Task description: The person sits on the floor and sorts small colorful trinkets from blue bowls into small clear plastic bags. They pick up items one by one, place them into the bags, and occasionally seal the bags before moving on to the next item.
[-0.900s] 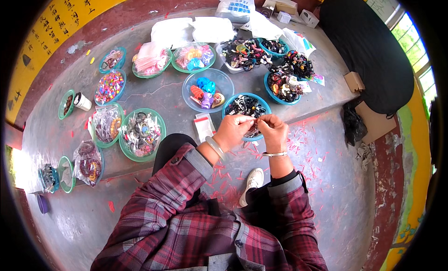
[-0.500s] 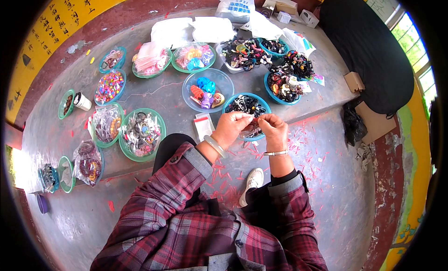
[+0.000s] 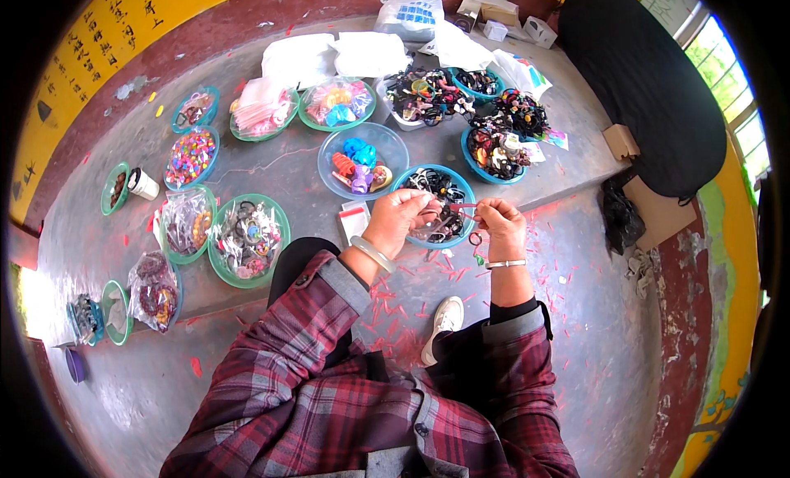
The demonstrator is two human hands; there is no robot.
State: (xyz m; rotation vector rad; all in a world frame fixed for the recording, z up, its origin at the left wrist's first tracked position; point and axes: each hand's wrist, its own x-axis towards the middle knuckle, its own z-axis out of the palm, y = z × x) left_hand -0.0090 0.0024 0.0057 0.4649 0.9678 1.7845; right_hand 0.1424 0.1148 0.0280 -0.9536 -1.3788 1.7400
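My left hand (image 3: 397, 221) is closed in a pinch over the near side of a blue basket (image 3: 470, 224) of black and white hair ties (image 3: 434, 181). Just right of that basket, my right hand (image 3: 504, 229) is pinched too. A thin reddish strand (image 3: 462, 205) runs taut between the fingertips of both hands. Below my right fingertips dangles a small dark loop (image 3: 475, 239), which looks like a hair tie. Whatever else lies inside the left fingers is too small to make out. A flat white and red packet (image 3: 355, 221) lies left of my left hand.
A clear bowl (image 3: 326, 177) of colourful hair pieces stands beyond my left hand. Other baskets hold hair ties (image 3: 498, 154), beads (image 3: 192, 155) and bagged pieces (image 3: 248, 235). Red scraps (image 3: 395, 313) litter the floor around my white shoe (image 3: 448, 316). A black bag (image 3: 621, 214) lies at right.
My hands have drawn apart, the right one moving rightward, so the reddish strand now shows stretched between them. The small loop has come into sight under the right hand.
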